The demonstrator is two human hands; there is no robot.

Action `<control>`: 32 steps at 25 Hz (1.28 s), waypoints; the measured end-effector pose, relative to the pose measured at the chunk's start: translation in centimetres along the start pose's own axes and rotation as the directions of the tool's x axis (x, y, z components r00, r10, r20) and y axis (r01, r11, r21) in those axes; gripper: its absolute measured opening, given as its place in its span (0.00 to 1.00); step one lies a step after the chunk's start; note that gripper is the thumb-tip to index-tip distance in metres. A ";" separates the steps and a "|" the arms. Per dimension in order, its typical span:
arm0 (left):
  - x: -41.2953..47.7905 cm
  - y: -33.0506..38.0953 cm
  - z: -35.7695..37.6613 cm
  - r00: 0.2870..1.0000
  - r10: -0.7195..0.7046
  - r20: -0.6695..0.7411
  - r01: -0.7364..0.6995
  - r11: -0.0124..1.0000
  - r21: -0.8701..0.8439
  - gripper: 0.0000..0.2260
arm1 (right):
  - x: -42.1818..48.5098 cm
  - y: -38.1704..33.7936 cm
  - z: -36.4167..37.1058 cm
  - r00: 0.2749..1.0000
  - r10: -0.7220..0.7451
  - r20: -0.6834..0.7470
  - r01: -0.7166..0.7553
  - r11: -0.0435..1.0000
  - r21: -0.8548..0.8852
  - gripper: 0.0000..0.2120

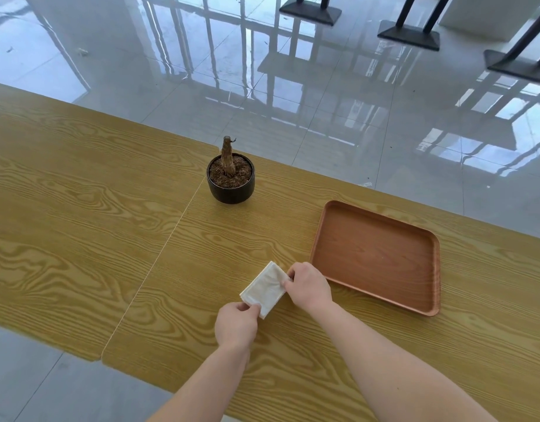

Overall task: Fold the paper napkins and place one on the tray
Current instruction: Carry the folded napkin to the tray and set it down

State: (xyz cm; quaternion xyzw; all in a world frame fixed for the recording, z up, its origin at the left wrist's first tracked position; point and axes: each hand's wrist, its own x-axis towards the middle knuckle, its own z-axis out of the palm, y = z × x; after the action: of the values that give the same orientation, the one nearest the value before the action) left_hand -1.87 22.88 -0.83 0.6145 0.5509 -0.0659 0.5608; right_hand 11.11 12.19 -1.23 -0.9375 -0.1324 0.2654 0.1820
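**Napkin held at two corners beside the tray**

The napkin [267, 288] is white and folded into a small rectangle. It lies tilted on the wooden surface [79, 208], just to the left of the tray [375, 257]. It is not on the tray.

The left hand [236, 324] pinches the near corner of the napkin. Its grip is closed on the paper between thumb and fingers. The right hand [308, 286] pinches the far right corner. Its grip is also closed on the paper, with the fingers [288, 277] curled down over the edge. Both bare arms reach in from the bottom of the view.

The tray is brown with round corners and a low rim. The right hand is very close to its near left edge, but I cannot tell if it touches.

A small dark pot [230, 182] stands farther back on the surface, well apart from the napkin. It holds brown soil and a short bare stem [227, 158].

Past the surface is a shiny grey floor [323, 102]. Black table bases [408, 33] stand on it at the top right.
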 end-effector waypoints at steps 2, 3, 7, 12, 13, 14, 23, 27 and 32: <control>0.1 0.3 0.0 1.000 0.006 -0.018 -0.005 0.999 0.036 0.07 | -0.6 0.3 0.3 0.999 0.048 -0.002 -0.048 0.999 0.001 0.09; 0.2 0.4 0.0 1.000 0.012 -0.028 -0.010 0.998 0.068 0.06 | -1.0 0.3 0.5 0.998 0.069 -0.009 -0.069 0.998 0.002 0.09; 0.4 1.2 -0.1 0.998 0.035 -0.060 -0.023 0.983 0.182 0.06 | -2.7 0.3 1.8 0.988 0.137 -0.070 -0.135 0.990 0.043 0.12; 0.5 2.1 -0.1 0.995 0.069 -0.067 -0.052 0.971 0.235 0.17 | -4.5 0.4 3.3 0.964 0.231 -0.132 -0.198 0.955 0.221 0.07; 0.5 2.2 -0.2 0.995 0.076 -0.069 -0.058 0.968 0.242 0.18 | -4.6 0.4 3.3 0.960 0.251 -0.124 -0.213 0.942 0.258 0.06; 0.7 2.1 -0.2 0.994 0.081 -0.070 -0.061 0.967 0.248 0.19 | -4.6 0.4 3.2 0.956 0.271 -0.114 -0.229 0.929 0.291 0.06; 1.3 1.8 -0.4 0.997 -0.042 -0.059 0.043 0.999 0.018 0.05 | -4.5 0.8 2.6 0.934 0.356 -0.009 -0.321 0.852 0.414 0.06; 1.3 1.8 -0.4 0.997 -0.055 -0.048 0.053 0.998 -0.040 0.06 | -4.7 0.9 2.4 0.930 0.367 0.021 -0.336 0.823 0.458 0.07; 1.5 1.5 -0.8 0.997 -0.081 -0.015 0.080 0.992 -0.102 0.06 | -5.1 1.0 2.4 0.932 0.360 0.040 -0.329 0.796 0.507 0.08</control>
State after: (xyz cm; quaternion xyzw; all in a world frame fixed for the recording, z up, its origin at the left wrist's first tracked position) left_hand -0.56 24.73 -0.68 0.5631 0.5833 -0.0543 0.5829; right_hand 5.79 10.22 -1.26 -0.8721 0.1200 0.2921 0.3738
